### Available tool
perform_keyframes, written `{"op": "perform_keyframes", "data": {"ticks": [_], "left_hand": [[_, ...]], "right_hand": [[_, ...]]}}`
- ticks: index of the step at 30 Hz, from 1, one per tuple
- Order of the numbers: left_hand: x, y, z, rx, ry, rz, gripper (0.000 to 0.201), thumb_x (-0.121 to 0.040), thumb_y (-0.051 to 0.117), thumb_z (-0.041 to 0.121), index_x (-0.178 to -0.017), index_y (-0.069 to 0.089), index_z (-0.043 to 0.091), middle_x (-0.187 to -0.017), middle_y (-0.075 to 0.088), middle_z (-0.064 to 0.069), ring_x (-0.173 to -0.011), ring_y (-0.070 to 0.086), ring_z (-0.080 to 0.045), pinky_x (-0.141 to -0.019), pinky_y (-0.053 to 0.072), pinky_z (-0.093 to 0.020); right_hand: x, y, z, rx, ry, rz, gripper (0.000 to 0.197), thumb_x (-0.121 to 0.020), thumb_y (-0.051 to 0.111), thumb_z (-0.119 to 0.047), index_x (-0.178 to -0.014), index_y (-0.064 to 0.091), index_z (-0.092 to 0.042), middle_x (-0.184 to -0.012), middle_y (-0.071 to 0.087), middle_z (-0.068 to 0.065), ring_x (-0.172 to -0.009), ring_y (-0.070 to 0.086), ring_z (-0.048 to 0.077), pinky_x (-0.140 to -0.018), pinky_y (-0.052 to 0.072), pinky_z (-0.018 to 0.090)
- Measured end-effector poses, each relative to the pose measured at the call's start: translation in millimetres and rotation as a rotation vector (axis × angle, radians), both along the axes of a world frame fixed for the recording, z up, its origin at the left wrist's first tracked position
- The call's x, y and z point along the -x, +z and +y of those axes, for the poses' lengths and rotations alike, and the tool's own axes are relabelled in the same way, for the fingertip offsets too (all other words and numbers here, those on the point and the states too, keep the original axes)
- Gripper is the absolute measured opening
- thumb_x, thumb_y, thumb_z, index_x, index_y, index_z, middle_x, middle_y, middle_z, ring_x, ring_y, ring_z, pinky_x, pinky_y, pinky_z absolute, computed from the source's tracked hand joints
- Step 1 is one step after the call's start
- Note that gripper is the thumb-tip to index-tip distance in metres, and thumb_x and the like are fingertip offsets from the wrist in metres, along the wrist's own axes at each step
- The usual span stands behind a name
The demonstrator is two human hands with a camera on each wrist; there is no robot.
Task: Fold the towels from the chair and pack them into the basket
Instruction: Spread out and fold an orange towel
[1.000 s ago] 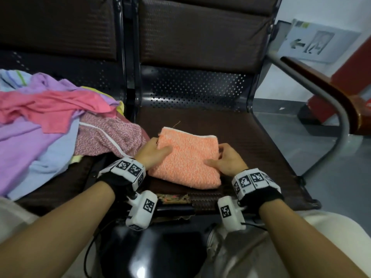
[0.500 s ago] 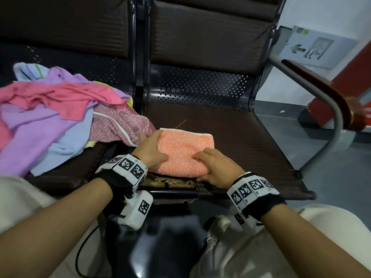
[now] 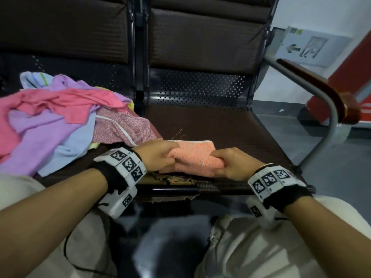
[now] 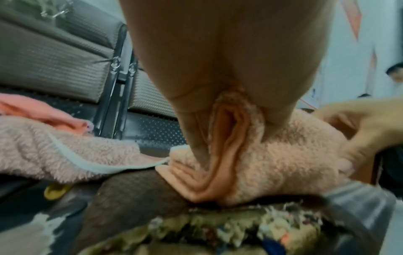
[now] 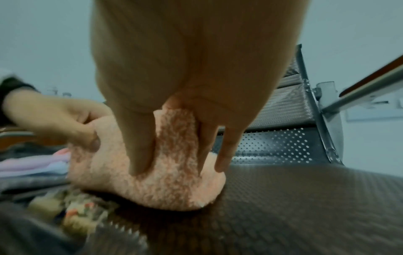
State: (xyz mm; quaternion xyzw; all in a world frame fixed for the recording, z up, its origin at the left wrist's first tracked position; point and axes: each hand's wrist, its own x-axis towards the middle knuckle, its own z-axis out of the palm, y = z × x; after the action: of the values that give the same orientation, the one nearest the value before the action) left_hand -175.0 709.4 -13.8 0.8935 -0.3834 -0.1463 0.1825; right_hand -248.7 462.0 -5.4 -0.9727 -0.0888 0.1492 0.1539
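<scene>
From the head view, a folded orange terry towel (image 3: 193, 155) lies near the front edge of the dark brown padded chair seat (image 3: 230, 129). The left hand (image 3: 155, 155) grips its left end with curled fingers, and the right hand (image 3: 233, 164) pinches its right end. On the neighbouring seat sits a loose pile of pink, purple and pale blue towels (image 3: 54, 117) (the nearest one is speckled pink with a white hem).

In the left wrist view, thumb and fingers (image 4: 196, 134) clamp the towel's stacked layers, which rest on the seat.

In the right wrist view, the fingers (image 5: 141, 146) dig into the fluffy towel from above, its lower edge touching the seat.
</scene>
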Motion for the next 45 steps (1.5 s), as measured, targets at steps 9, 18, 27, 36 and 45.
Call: {"op": "perform_keyframes", "data": {"ticks": [9, 18, 27, 36, 45], "left_hand": [[-43, -7, -6, -0.006, 0.191, 0.31, 0.035, -0.091, 0.055, 0.019, -0.126, 0.047, 0.018, -0.112, 0.06, -0.005, -0.098, 0.058, -0.019, -0.087, 0.049, -0.033], [-53, -21, -22, -0.297, 0.17, 0.105, 0.044, -0.094, 0.049, 0.028, -0.137, 0.042, 0.018, -0.128, 0.045, -0.009, -0.12, 0.048, -0.026, -0.102, 0.04, -0.04], [-37, 19, -22, -0.422, 0.051, -0.088, 0.038, -0.088, 0.056, 0.023, -0.125, 0.048, 0.025, -0.123, 0.058, -0.004, -0.116, 0.052, -0.025, -0.098, 0.041, -0.04], [-6, 99, -45, 0.314, -0.028, 0.474, 0.073, -0.055, 0.087, 0.038, -0.12, 0.053, 0.039, -0.112, 0.066, 0.014, -0.103, 0.063, -0.003, -0.084, 0.052, -0.023], [75, 151, -143, 0.266, -0.12, 0.398, 0.033, -0.063, 0.066, 0.036, -0.089, 0.063, 0.017, -0.084, 0.068, -0.006, -0.073, 0.063, -0.024, -0.068, 0.05, -0.037]], "right_hand": [[-42, -7, -4, -0.295, -0.347, 0.016, 0.02, -0.078, 0.069, -0.03, -0.093, 0.055, -0.03, -0.086, 0.059, -0.009, -0.085, 0.056, 0.012, -0.066, 0.041, 0.025], [-67, -37, -7, -0.097, -0.626, 0.163, 0.046, -0.07, 0.07, -0.058, -0.088, 0.065, -0.016, -0.09, 0.064, 0.004, -0.083, 0.062, 0.02, -0.07, 0.05, 0.029], [-70, -11, 13, -0.303, -0.521, 0.263, 0.052, -0.083, 0.058, -0.043, -0.121, 0.055, -0.008, -0.113, 0.06, 0.009, -0.098, 0.059, 0.022, -0.081, 0.045, 0.03], [-7, 108, -2, -0.637, -0.345, -0.31, 0.027, -0.078, 0.069, -0.013, -0.102, 0.058, -0.02, -0.088, 0.059, -0.007, -0.076, 0.054, 0.001, -0.064, 0.042, 0.009], [111, 159, -97, -0.862, -0.671, -0.618, 0.012, -0.076, 0.066, -0.014, -0.077, 0.07, -0.025, -0.068, 0.062, -0.01, -0.061, 0.058, 0.001, -0.049, 0.047, 0.021]]}}
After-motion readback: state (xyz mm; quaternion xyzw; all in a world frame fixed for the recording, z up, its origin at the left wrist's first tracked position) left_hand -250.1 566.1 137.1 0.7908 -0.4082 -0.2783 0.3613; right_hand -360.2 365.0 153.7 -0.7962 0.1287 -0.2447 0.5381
